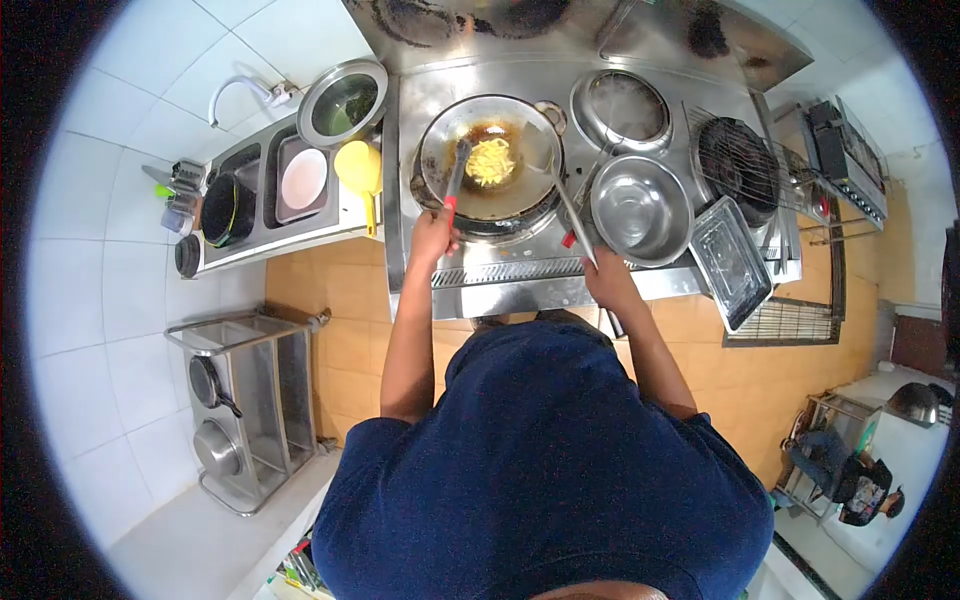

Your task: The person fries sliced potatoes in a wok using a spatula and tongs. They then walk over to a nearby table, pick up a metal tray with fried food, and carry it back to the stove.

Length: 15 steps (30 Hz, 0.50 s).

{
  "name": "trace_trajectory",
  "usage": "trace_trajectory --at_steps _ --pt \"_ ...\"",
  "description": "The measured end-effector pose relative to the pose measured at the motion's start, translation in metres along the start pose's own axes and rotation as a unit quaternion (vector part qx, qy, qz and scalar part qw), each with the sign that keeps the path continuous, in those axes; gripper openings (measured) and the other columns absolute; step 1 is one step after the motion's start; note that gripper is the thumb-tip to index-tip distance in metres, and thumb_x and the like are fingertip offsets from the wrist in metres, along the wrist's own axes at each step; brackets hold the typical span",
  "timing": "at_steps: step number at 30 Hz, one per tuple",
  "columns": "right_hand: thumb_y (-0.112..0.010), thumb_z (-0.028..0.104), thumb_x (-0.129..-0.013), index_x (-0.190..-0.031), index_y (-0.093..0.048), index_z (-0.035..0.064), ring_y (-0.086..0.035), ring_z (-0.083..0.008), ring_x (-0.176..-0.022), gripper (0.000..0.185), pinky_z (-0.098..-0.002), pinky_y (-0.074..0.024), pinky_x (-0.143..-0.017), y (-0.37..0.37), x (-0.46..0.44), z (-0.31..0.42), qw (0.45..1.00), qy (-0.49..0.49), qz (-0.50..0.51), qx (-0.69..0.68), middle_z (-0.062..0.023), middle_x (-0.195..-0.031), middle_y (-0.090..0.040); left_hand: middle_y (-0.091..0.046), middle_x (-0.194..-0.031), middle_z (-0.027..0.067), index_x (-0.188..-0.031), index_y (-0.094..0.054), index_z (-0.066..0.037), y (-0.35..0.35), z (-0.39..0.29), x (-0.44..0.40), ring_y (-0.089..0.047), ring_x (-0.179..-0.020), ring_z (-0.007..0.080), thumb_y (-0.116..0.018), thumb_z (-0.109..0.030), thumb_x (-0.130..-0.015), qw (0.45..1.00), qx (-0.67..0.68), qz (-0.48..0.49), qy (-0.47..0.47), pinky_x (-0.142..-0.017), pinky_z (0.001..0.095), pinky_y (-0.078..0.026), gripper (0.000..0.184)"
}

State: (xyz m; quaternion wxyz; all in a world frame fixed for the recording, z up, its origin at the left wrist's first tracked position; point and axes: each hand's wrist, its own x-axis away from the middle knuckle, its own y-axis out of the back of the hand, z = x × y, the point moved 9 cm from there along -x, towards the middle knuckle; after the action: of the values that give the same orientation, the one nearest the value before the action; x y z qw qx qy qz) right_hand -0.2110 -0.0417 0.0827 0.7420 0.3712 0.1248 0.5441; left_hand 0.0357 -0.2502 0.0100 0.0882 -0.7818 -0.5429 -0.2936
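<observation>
A wide wok [440, 190] sits on the stove, with a heap of yellow strips of food [490, 162] in brownish oil at its middle. My left hand [434, 236] is closed round the red handle of what look like tongs [456, 180]; their dark tip rests beside the food. In my right hand [608, 278] is the long metal handle of a wok spatula [572, 207]. Its broad blade lies against the wok's right inner side, apart from the food. A steel bowl [641, 210] stands close to my right hand.
Behind the bowl is a steaming round pot [622, 108]. A rack [735, 160] covers a dark burner at right, near a metal tray [733, 265]. A yellow ladle [358, 168] and steel pot [343, 103] are at left. Another person [862, 488] sits far right.
</observation>
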Motion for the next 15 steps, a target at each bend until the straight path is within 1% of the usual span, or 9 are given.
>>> trace_trajectory --at_steps 1,2,5,6,8,9,12,14,15 --pt "-0.048 0.017 -0.093 -0.096 -0.055 -0.0068 -0.062 -0.0427 -0.059 0.025 -0.0508 -0.0491 -0.061 -0.007 0.003 -0.004 0.995 -0.077 0.049 -0.036 -0.0289 -0.070 -0.060 -0.061 -0.071 0.0097 -0.100 -0.053 0.000 -0.002 0.003 -0.001 -0.052 -0.044 0.0137 -0.052 -0.040 -0.095 1.000 0.002 0.006 0.011 -0.037 0.0270 -0.038 0.040" --pt "-0.049 0.019 -0.093 -0.094 -0.054 -0.0070 -0.062 -0.0417 -0.058 0.026 -0.0501 -0.0495 -0.059 -0.018 0.000 -0.014 0.998 -0.039 0.022 -0.037 -0.0285 -0.070 -0.060 -0.061 -0.071 0.0097 -0.100 -0.053 0.000 -0.005 0.006 -0.002 -0.053 -0.044 0.0138 -0.051 -0.039 -0.095 1.000 0.003 0.013 0.022 -0.037 0.0270 -0.038 0.039" --pt "-0.051 0.020 -0.093 -0.096 -0.055 -0.0066 -0.061 -0.0390 -0.052 0.027 -0.0483 -0.0498 -0.054 -0.040 -0.009 -0.021 0.992 -0.026 0.061 -0.106 -0.0275 -0.069 -0.060 -0.059 -0.070 0.0106 -0.102 -0.050 0.003 -0.025 0.006 -0.002 -0.051 -0.043 0.0145 -0.050 -0.037 -0.096 0.992 0.095 0.083 0.015 -0.035 0.0262 -0.036 0.040" --pt "-0.053 0.021 -0.092 -0.099 -0.056 -0.0059 -0.062 -0.0410 -0.058 0.028 -0.0485 -0.0500 -0.059 -0.033 0.001 -0.004 0.971 -0.122 0.111 -0.175 -0.0281 -0.071 -0.060 -0.060 -0.070 0.0107 -0.102 -0.050 0.003 -0.024 0.006 -0.001 -0.051 -0.043 0.0146 -0.049 -0.036 -0.096 0.990 0.110 0.088 0.015 -0.035 0.0263 -0.036 0.040" --pt "-0.053 0.021 -0.092 -0.100 -0.056 -0.0057 -0.061 -0.0450 -0.068 0.028 -0.0500 -0.0486 -0.067 -0.019 0.003 0.006 0.970 -0.139 0.119 -0.159 -0.0295 -0.074 -0.060 -0.060 -0.071 0.0107 -0.102 -0.049 0.002 -0.026 0.003 0.002 -0.052 -0.044 0.0148 -0.049 -0.036 -0.097 0.985 0.137 0.102 0.015 -0.035 0.0266 -0.036 0.039" --pt "-0.053 0.020 -0.092 -0.101 -0.057 -0.0056 -0.061 -0.0470 -0.072 0.028 -0.0507 -0.0478 -0.071 -0.016 0.004 0.005 0.970 -0.150 0.122 -0.151 -0.0301 -0.076 -0.060 -0.060 -0.071 0.0104 -0.101 -0.050 0.001 -0.023 -0.001 0.005 -0.051 -0.044 0.0142 -0.049 -0.037 -0.097 0.988 0.127 0.089 0.012 -0.035 0.0266 -0.036 0.038" --pt "-0.052 0.019 -0.092 -0.096 -0.055 -0.0062 -0.059 -0.0487 -0.078 0.026 -0.0519 -0.0462 -0.071 0.003 -0.007 0.010 0.998 0.005 0.027 -0.059 -0.0305 -0.077 -0.059 -0.061 -0.072 0.0099 -0.101 -0.052 -0.002 -0.012 -0.007 0.011 -0.051 -0.045 0.0132 -0.049 -0.038 -0.097 0.993 0.105 0.058 -0.001 -0.036 0.0266 -0.035 0.037" --pt "-0.051 0.018 -0.092 -0.093 -0.055 -0.0060 -0.059 -0.0487 -0.078 0.024 -0.0525 -0.0458 -0.070 -0.006 -0.017 -0.016 0.999 -0.018 -0.003 -0.048 -0.0302 -0.077 -0.059 -0.061 -0.072 0.0100 -0.101 -0.052 -0.002 -0.007 -0.008 0.004 -0.050 -0.044 0.0135 -0.049 -0.038 -0.096 0.994 0.097 0.047 -0.021 -0.036 0.0265 -0.035 0.036" --pt "-0.051 0.018 -0.092 -0.091 -0.055 -0.0059 -0.059 -0.0487 -0.078 0.024 -0.0528 -0.0456 -0.070 -0.005 -0.023 -0.020 0.999 -0.028 -0.019 -0.042 -0.0300 -0.077 -0.059 -0.061 -0.071 0.0101 -0.101 -0.051 -0.002 -0.006 -0.007 0.000 -0.050 -0.044 0.0135 -0.049 -0.037 -0.096 0.994 0.097 0.041 -0.016 -0.036 0.0265 -0.035 0.036"
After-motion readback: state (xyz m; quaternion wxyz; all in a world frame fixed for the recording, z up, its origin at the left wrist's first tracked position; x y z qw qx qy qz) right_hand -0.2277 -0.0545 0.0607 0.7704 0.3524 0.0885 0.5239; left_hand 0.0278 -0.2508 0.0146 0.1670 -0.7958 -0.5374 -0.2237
